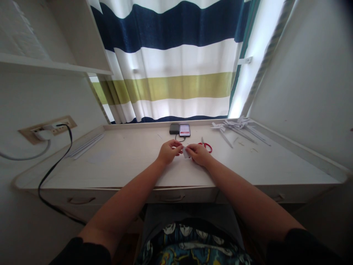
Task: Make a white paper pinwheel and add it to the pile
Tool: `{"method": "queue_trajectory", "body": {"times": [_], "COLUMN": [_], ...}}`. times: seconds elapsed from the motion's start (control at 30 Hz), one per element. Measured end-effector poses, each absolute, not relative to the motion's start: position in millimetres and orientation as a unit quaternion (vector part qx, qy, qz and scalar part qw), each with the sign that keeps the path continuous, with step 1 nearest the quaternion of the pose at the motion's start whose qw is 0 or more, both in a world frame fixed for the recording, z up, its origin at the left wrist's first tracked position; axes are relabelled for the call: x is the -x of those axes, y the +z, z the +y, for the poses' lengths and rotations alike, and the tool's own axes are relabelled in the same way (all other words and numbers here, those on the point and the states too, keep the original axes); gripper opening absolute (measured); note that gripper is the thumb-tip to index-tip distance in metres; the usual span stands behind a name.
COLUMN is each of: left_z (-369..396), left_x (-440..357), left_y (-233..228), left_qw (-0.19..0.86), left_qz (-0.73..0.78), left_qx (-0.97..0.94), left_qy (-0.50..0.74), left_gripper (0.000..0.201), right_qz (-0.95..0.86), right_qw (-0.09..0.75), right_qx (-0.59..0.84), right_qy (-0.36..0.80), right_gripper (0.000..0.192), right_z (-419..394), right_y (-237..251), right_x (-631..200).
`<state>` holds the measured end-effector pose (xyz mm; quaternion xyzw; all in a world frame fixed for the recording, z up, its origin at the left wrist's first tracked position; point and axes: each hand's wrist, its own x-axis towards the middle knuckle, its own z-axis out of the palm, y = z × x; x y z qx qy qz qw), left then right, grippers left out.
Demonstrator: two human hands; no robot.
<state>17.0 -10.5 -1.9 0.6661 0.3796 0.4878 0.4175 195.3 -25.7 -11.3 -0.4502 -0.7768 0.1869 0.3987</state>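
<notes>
Between my two hands is a small piece of white paper [186,152], held above the desk. My left hand [168,151] pinches its left edge with thumb and fingers. On the other side, my right hand [199,153] is closed on the paper's right part, and its fingers hide some of it. Red-handled scissors [209,147] lie just beyond my right hand, which partly covers them. Behind the hands, a phone [184,130] with a lit screen rests beside a dark box-shaped device [174,129], with a short cable near them.
White folded paper pieces and strips [240,125] are heaped at the desk's back right. Long paper strips [86,145] lie at the left. A black cable [55,165] hangs from the wall socket [47,129] across the desk's left side. A striped curtain [176,62] covers the window behind.
</notes>
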Motion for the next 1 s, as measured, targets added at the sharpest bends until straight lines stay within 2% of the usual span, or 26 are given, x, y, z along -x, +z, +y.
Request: {"method": "queue_trajectory", "body": {"times": [0.37, 0.77, 1.0], "left_z": [-4, -20, -18], "left_x": [-18, -17, -17], "left_y": [-8, 6, 7], "left_qw": [0.422, 0.329, 0.359], "left_qz": [0.389, 0.345, 0.334], "left_qx": [-0.665, -0.776, -0.769], "left_qy": [0.479, 0.413, 0.41], "left_gripper": [0.022, 0.015, 0.014], "right_qz": [-0.771, -0.794, -0.795], "right_qw": [0.387, 0.307, 0.293], "right_qx": [0.457, 0.432, 0.427], "right_qy": [0.217, 0.299, 0.315], "right_gripper": [0.029, 0.04, 0.038], "right_z": [-28, -28, -29], "right_y": [-9, -3, -3], "right_x": [-194, -204, -204]}}
